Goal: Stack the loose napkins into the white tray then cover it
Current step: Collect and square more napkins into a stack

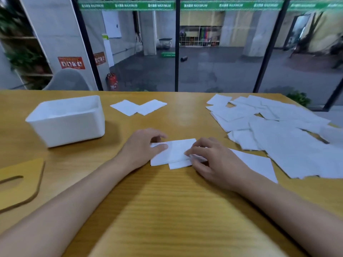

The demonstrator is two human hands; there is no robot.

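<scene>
A: Status on the tray?

B: The white tray stands open at the far left of the table. Its near wall hides its floor from this angle, and no napkin shows above the rim. I judge little or nothing is in it yet.

A: Lid?

B: The wooden lid, slotted, lies flat at the near left, apart from the tray. Covering not yet done.

A: Loose stock?

B: A scattered pile on the right, sheets overlapping every which way. Two napkins lie corner to corner at the far middle, just right of the tray. A single napkin sits partly under the right wrist. By my reckoning it's an early stage, with most of the work left.

A: And the hands?

B: Both are on a small stack at centre. The left hand pinches its left end, thumb on top and fingers curled at the far corner. The right hand holds the right end, bent fingers over it and thumb by the near edge. The stack lies flat on the wood between the two hands, with its sheets slightly out of line at the near side. Looks like squaring up.

A: Stack relative to tray?

B: Right of it and nearer the person, apart, not touching.
</scene>
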